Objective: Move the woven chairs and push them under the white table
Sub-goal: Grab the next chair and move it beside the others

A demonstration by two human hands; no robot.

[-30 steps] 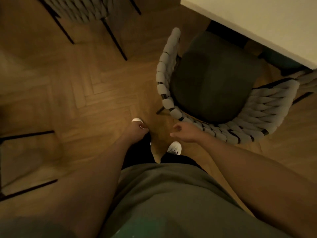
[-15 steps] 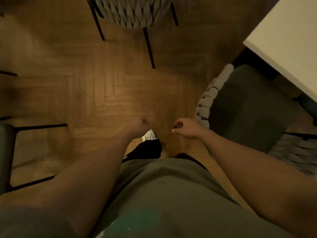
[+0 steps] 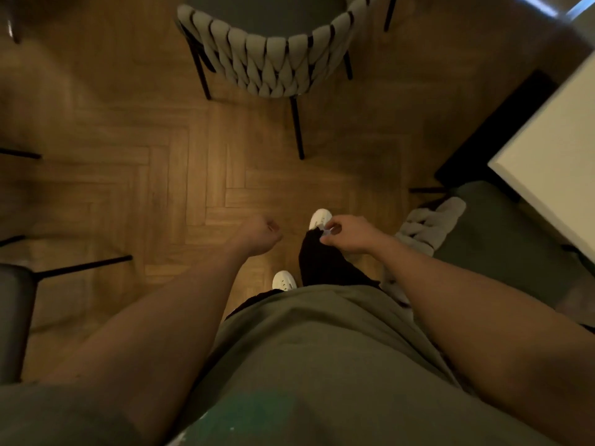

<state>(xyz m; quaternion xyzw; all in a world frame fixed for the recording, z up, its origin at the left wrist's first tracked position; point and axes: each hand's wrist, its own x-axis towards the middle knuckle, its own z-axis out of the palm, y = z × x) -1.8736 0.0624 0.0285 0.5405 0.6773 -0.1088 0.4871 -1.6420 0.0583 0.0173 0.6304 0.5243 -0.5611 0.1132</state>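
A woven chair point(image 3: 273, 64) with a grey braided backrest and black legs stands free on the floor ahead of me, its back towards me. A second woven chair point(image 3: 502, 246) with a dark green seat sits at the right, partly under the white table point(image 3: 553, 169). My left hand point(image 3: 260, 235) is a closed fist in mid-air, holding nothing. My right hand point(image 3: 347, 235) hangs with fingers curled and is also empty. Both hands are well short of the front chair and touch neither chair.
Herringbone wooden floor point(image 3: 154, 188) spreads between me and the front chair. A third chair's dark seat and black legs point(image 3: 19, 304) show at the left edge. My white shoes point(image 3: 318, 218) and dark trousers are below my hands.
My view has swung left, away from the chair at the table; that chair slid to the right edge and the free chair came closer in front. My hands stayed empty and low.
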